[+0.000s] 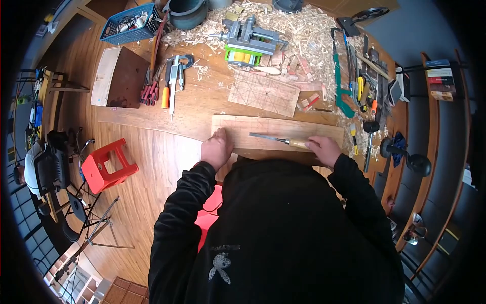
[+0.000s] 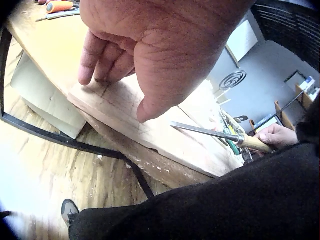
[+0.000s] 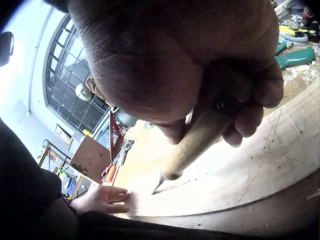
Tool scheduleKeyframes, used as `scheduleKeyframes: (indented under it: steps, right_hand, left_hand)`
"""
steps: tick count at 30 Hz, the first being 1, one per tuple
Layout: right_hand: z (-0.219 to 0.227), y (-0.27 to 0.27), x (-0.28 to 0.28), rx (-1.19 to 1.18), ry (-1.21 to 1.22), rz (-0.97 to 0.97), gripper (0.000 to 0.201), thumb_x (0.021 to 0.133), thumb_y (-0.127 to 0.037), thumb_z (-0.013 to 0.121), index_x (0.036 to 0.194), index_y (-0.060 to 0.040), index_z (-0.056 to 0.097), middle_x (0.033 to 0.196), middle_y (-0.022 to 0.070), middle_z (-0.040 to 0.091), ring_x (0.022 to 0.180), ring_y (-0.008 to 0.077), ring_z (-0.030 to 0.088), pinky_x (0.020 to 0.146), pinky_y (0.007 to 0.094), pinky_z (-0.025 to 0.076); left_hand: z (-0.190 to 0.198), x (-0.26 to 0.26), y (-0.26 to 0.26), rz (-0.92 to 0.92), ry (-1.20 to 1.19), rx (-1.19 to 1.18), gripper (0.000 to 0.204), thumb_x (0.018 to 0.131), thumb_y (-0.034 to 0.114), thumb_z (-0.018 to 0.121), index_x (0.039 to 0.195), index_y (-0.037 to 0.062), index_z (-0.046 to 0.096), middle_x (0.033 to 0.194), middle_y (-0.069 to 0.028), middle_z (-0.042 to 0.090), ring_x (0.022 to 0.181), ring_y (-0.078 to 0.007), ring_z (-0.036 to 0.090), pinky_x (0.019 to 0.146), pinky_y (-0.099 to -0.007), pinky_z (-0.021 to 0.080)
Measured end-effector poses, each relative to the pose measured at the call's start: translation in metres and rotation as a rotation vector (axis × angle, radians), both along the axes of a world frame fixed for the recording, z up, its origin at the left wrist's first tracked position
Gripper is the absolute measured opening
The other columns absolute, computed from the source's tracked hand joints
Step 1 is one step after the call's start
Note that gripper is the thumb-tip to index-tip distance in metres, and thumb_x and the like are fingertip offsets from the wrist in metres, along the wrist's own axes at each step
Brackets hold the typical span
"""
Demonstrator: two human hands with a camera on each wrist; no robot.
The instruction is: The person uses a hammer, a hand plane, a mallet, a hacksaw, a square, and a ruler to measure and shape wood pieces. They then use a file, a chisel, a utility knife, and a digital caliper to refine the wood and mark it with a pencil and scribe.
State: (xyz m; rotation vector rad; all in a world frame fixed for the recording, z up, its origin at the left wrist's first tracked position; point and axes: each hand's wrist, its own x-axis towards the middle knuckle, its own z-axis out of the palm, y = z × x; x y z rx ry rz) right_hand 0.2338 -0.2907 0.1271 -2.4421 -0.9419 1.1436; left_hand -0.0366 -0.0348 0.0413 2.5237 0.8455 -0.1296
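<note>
A long pale wooden board [image 1: 243, 126] with pencil lines lies along the table's near edge. My left hand [image 1: 216, 151] rests on its left end; in the left wrist view its fingers [image 2: 89, 65] and thumb touch the top face. My right hand [image 1: 325, 150] grips the wooden handle of a chisel [image 1: 298, 144] above the right part of the board. The steel blade [image 2: 200, 129] points left toward my left hand, lying low over the board. In the right wrist view, fingers wrap the handle [image 3: 195, 145], and its butt end is hidden by the palm.
Beyond the board lies a thinner marked wooden sheet [image 1: 263, 93]. A metal vise [image 1: 250, 38] stands among wood shavings. Saws and other tools, including a green-handled saw [image 1: 338, 76], lie at the right. Calipers [image 1: 173, 81] and a box [image 1: 119, 76] are at the left; a red stool [image 1: 104, 169] stands on the floor.
</note>
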Motion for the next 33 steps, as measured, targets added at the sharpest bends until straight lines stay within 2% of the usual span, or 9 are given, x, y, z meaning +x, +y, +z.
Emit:
scheduleKeyframes:
  steps: [6,9,11,16,18,19,21,26,33]
  right_hand:
    - [0.016,-0.006,0.01,-0.046,0.002,-0.047,0.035,0.091,-0.036,0.06,0.104,-0.005,0.069,0.09,0.0187,0.068,0.088,0.0359,0.065,0.078,0.041,0.051]
    - [0.011,-0.009,0.013,0.028,-0.033,-0.01,0.035,0.092,-0.031,0.063,0.107,0.0006,0.066,0.077,0.0156,0.067,0.069,0.0265,0.066,0.067,0.0366,0.051]
    - [0.016,-0.001,0.011,-0.026,-0.088,0.053,0.036,0.091,-0.037,0.06,0.105,-0.005,0.069,0.092,0.0196,0.068,0.088,0.0359,0.065,0.079,0.0412,0.051]
    - [-0.009,0.015,-0.001,0.061,-0.072,0.053,0.038,0.089,-0.039,0.062,0.106,-0.0066,0.069,0.096,0.0199,0.068,0.09,0.0374,0.064,0.08,0.0423,0.05]
    - [-0.017,0.022,-0.007,0.109,-0.082,0.058,0.039,0.087,-0.04,0.064,0.106,-0.0071,0.07,0.097,0.0199,0.068,0.09,0.0379,0.064,0.079,0.0428,0.05]
    - [-0.021,0.025,-0.009,0.155,-0.091,0.112,0.038,0.084,-0.038,0.067,0.106,-0.0068,0.067,0.096,0.0198,0.067,0.09,0.0381,0.064,0.078,0.0433,0.05]
    - [-0.02,0.035,-0.014,0.201,-0.095,0.169,0.038,0.082,-0.035,0.07,0.106,-0.0065,0.065,0.095,0.0196,0.067,0.09,0.0382,0.063,0.077,0.0438,0.049]
    - [-0.005,0.056,-0.023,0.184,-0.034,0.19,0.04,0.075,-0.02,0.074,0.105,-0.0078,0.052,0.092,0.0191,0.065,0.091,0.0382,0.063,0.075,0.044,0.049]
    - [-0.012,0.041,-0.018,0.247,-0.072,0.184,0.035,0.074,-0.02,0.073,0.102,-0.0075,0.055,0.094,0.0173,0.065,0.091,0.0389,0.062,0.076,0.0435,0.049]
  left_hand:
    - [-0.004,0.0,-0.001,0.025,0.003,-0.017,0.039,0.08,0.026,0.064,0.106,-0.001,0.053,0.089,-0.0214,0.067,0.073,-0.0367,0.067,0.065,-0.0451,0.055]
    - [-0.004,-0.002,-0.001,0.029,-0.03,-0.029,0.043,0.08,0.025,0.064,0.112,-0.0025,0.053,0.09,-0.0218,0.067,0.073,-0.037,0.067,0.066,-0.0451,0.055]
    - [-0.003,-0.003,0.0,0.033,-0.046,-0.035,0.048,0.08,0.025,0.064,0.116,-0.0036,0.053,0.092,-0.022,0.067,0.074,-0.0371,0.067,0.066,-0.0449,0.055]
    - [0.008,-0.004,0.002,0.046,-0.041,-0.055,0.061,0.079,0.025,0.065,0.129,-0.0058,0.049,0.093,-0.0218,0.068,0.075,-0.0367,0.068,0.068,-0.0441,0.055]
    - [0.013,-0.004,0.002,0.108,0.054,-0.163,0.066,0.079,0.022,0.067,0.134,-0.0056,0.043,0.112,-0.0221,0.064,0.099,-0.0355,0.064,0.084,-0.0433,0.052]
    - [0.007,-0.007,0.002,0.109,0.055,-0.162,0.066,0.079,0.022,0.067,0.134,-0.0056,0.043,0.112,-0.0221,0.064,0.099,-0.0355,0.064,0.084,-0.0433,0.052]
    - [-0.009,-0.016,0.003,0.064,-0.239,0.09,0.069,0.076,0.018,0.071,0.134,-0.0059,0.043,0.124,-0.0233,0.057,0.111,-0.0374,0.057,0.094,-0.0423,0.047]
    - [-0.009,-0.023,0.012,0.128,-0.209,0.09,0.078,0.071,0.019,0.078,0.135,-0.0069,0.043,0.122,-0.0238,0.058,0.113,-0.0377,0.054,0.098,-0.0414,0.045]
    - [-0.002,-0.019,0.015,0.152,-0.13,-0.031,0.078,0.071,0.02,0.078,0.135,-0.007,0.041,0.124,-0.0227,0.056,0.109,-0.0382,0.054,0.096,-0.0444,0.043]
